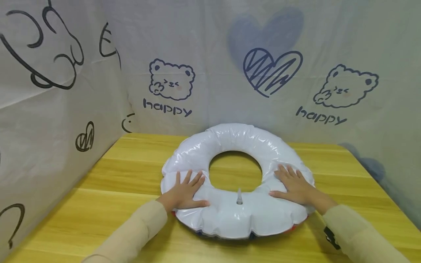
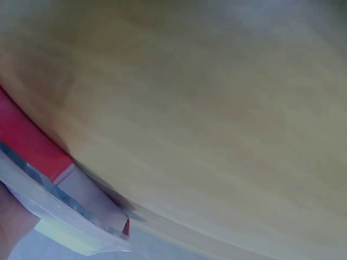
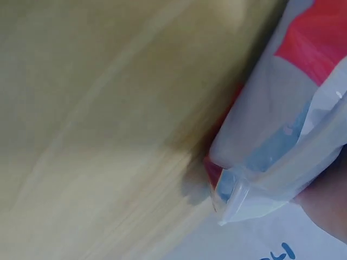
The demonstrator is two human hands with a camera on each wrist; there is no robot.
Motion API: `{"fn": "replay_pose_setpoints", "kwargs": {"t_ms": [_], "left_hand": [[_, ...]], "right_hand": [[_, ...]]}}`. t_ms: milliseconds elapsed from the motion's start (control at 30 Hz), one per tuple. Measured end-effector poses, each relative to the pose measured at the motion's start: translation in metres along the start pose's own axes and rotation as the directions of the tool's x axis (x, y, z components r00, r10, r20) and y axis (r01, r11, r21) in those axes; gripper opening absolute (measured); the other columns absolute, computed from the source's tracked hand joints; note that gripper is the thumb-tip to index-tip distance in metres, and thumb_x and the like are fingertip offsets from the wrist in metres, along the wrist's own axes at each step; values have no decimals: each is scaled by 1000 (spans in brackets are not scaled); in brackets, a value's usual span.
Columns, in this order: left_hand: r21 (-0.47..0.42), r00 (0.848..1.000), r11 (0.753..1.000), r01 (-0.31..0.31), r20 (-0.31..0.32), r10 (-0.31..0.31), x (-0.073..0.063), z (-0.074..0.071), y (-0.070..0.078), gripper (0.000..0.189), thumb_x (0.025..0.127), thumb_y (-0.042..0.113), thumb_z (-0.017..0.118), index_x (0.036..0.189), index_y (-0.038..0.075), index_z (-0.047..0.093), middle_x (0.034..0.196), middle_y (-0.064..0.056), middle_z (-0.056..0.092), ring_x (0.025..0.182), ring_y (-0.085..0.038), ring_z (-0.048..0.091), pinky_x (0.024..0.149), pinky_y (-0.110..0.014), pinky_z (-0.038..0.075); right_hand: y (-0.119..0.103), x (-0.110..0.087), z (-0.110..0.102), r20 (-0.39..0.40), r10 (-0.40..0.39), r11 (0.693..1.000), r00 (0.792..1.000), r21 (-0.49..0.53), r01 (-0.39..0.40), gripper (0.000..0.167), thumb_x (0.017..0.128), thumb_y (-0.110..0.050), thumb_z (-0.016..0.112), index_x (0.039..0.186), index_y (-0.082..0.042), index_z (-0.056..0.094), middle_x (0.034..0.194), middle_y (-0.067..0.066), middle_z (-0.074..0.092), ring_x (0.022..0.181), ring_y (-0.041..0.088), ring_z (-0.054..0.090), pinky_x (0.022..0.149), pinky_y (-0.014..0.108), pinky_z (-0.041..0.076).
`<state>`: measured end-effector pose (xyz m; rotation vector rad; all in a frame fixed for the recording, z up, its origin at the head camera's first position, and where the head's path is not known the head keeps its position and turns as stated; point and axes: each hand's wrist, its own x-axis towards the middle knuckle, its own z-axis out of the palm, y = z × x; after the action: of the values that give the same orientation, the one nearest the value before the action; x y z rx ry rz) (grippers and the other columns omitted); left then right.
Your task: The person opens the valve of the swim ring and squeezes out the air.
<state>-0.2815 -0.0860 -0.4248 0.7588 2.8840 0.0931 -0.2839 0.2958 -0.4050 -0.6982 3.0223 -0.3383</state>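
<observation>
A white inflatable swim ring (image 1: 236, 219) lies flat on the wooden table, puffed up, with wrinkles along its seams. Its clear valve (image 1: 239, 198) sticks up from the near part, beside the hole. My left hand (image 1: 187, 191) rests on the ring's left side, fingers spread and straight. On the right side, my right hand (image 1: 294, 186) presses with its fingers likewise spread. Both wrist views catch the ring's edge from the side: red and white patches (image 2: 32, 141) in the left one, red, white and blue ones (image 3: 271, 119) in the right one. Only a bit of each hand shows there.
The yellow wood-grain table (image 1: 131, 175) spreads around the ring. A pale cloth (image 1: 210, 73) printed with bears, hearts and "happy" hangs behind it, and another printed cloth (image 1: 49, 109) stands along the left. A black strap piece (image 1: 331, 237) shows by the right sleeve.
</observation>
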Motion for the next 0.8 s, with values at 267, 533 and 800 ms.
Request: {"fn": "replay_pose_setpoints", "kwargs": {"t_ms": [267,533,800], "left_hand": [[70,985,993,-99,-131,108,-7,-3,-4,90,82,72,42,147,13,26,156,-16,7,143,-41,-3,107,-66,-5],[15,943,974,-228,-246,225,-17,-18,7,96,82,79,20,144,7,33,153,-20,22,141,-45,10,110,-62,4],[-90,950,953,-288,-154,273,-24,-21,33,105,73,87,16,147,13,26,154,-17,17,140,-46,13,104,-70,8]], "right_hand": [[-5,-5,-3,-141,-97,991,985,-108,82,67,83,-52,60,127,-2,52,147,24,32,136,48,21,108,62,13],[-23,-16,-10,-187,-206,973,961,67,221,67,83,-41,64,132,1,46,144,27,35,132,50,26,105,63,20],[-41,-24,-1,-97,-317,939,943,104,327,88,77,-54,64,141,-2,33,149,27,25,133,53,19,104,66,15]]}}
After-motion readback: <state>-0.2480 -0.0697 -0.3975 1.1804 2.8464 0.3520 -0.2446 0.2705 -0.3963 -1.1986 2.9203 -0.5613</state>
